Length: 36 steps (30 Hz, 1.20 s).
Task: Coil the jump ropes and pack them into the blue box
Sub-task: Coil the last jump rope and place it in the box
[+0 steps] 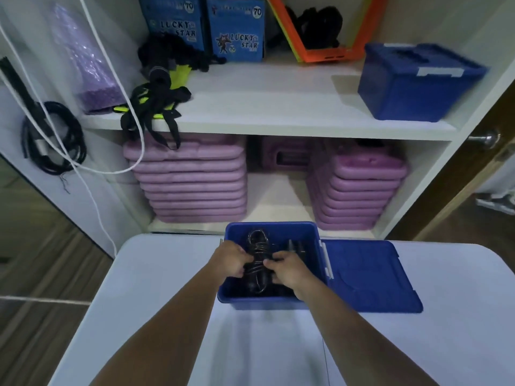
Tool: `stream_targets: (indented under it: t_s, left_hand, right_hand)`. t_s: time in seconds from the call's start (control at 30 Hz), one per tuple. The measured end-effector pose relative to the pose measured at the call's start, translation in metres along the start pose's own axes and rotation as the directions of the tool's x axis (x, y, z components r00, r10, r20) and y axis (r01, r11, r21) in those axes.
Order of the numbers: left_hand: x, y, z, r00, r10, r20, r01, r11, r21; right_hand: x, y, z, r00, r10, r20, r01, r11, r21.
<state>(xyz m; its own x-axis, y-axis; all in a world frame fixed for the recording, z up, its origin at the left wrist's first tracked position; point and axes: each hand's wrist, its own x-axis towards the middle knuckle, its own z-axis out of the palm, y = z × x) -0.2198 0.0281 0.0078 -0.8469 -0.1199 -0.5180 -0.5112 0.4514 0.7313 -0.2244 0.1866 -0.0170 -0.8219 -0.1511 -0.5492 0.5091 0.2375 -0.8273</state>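
An open blue box (312, 232) stands on the white table (172, 274), its lid (367, 277) lying flat to the right. Inside the box a coiled black jump rope (257, 254) is held lengthwise between both hands. My left hand (231, 259) grips its left side and my right hand (287, 270) grips its right side. More black handles (295, 246) lie in the box to the right of the coil. The bottom of the box is mostly hidden by my hands.
Behind the table is a white shelf unit (278, 107) with a closed blue box (418, 82), black straps (156, 107), blue cartons (237, 32) and stacked purple pads (189, 179). Black cable (55, 140) and a white cord (92, 185) hang at the left.
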Motion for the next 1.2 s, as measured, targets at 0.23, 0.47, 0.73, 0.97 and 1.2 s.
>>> stream_targets:
  t_s: [0.23, 0.47, 0.73, 0.97, 1.2]
  left_hand:
    - [0.011, -0.004, 0.012, 0.998, -0.041, -0.042, 0.044, 0.997, 0.067]
    - [0.015, -0.007, 0.008, 0.999, 0.027, -0.024, -0.019, 0.961, 0.275]
    - [-0.003, 0.033, 0.003, 0.944, 0.313, -0.100, -0.228, 0.843, 0.487]
    - [-0.015, 0.081, 0.059, 0.844, 0.535, 0.035, -0.509, 0.780, 0.363]
    - [-0.032, 0.111, 0.156, 0.770, 0.608, 0.192, -0.631, 0.683, 0.367]
  right_hand:
    - [0.024, 0.016, -0.006, 0.999, -0.035, 0.003, 0.035, 0.954, -0.296]
    - [0.011, 0.013, -0.009, 0.988, -0.153, -0.034, 0.115, 0.856, -0.504]
    - [-0.018, -0.011, -0.039, 0.868, -0.459, -0.190, 0.338, 0.826, -0.451]
    - [-0.038, 0.001, -0.113, 0.777, -0.492, -0.393, 0.332, 0.850, -0.409]
    - [-0.050, 0.069, -0.197, 0.720, -0.303, -0.625, 0.084, 0.931, -0.355]
